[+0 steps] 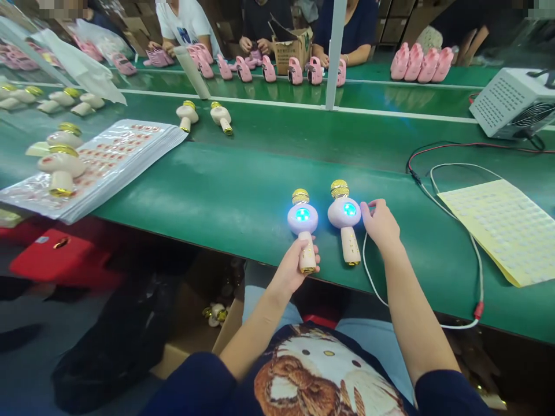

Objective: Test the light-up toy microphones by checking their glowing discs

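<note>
Head cam showed the left hand [295, 263] clasping a glowing pink karaoke microphone [302, 216] by its handle, which seemed the best hold on something light and slick, with the right hand [380, 224] open just beside a second microphone [344, 212].

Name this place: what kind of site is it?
Likely a factory assembly line for toy microphones. A long green workbench has co-workers along it, pink microphones stand in rows, and the left hand holds a lit-up microphone.
</note>
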`<state>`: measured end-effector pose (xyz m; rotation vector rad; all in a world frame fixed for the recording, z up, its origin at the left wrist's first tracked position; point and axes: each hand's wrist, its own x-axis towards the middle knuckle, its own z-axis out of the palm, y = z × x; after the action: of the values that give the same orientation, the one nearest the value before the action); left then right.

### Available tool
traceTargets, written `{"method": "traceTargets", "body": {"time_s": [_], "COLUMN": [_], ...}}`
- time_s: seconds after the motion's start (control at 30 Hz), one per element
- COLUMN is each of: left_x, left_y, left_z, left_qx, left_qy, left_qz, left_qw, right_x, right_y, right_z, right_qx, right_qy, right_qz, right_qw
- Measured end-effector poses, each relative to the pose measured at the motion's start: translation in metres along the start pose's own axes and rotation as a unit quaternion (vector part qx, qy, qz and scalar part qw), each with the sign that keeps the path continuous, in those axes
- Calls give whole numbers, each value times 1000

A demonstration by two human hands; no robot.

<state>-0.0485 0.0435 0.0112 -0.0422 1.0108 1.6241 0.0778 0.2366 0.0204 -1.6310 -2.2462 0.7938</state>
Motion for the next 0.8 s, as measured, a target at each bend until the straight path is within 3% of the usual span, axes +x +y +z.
{"method": "traceTargets", "body": {"time_s": [0.17, 0.33, 0.43, 0.57, 0.7, 0.8], "left_x": [-16, -39, -44, -47, -58, -66], "left_y": [9, -4, -27, -49, -38, -18], "left_z": [3, 2, -1, -2, 16, 41], "left_qx": [-58, -139, -126, -104, -91, -114], "left_qy": [-69, -159, -153, -196, -303, -317], "left_qz": [-38, -98, -135, -190, -195, -144], "left_qw": [995, 972, 971, 957, 928, 931], "right_x": [5, -16, -43, -88, -141, -186], "right_y": [8, 27, 35, 42, 40, 28], "right_z": [16, 6, -6, -18, -26, -28], "right_qx": [26, 167, 280, 471, 542, 537], "right_qy": [23, -7, -27, -41, -6, -14], "right_qz": [6, -5, -20, -20, -25, -36], "right_qw": [999, 986, 959, 881, 840, 843]}}
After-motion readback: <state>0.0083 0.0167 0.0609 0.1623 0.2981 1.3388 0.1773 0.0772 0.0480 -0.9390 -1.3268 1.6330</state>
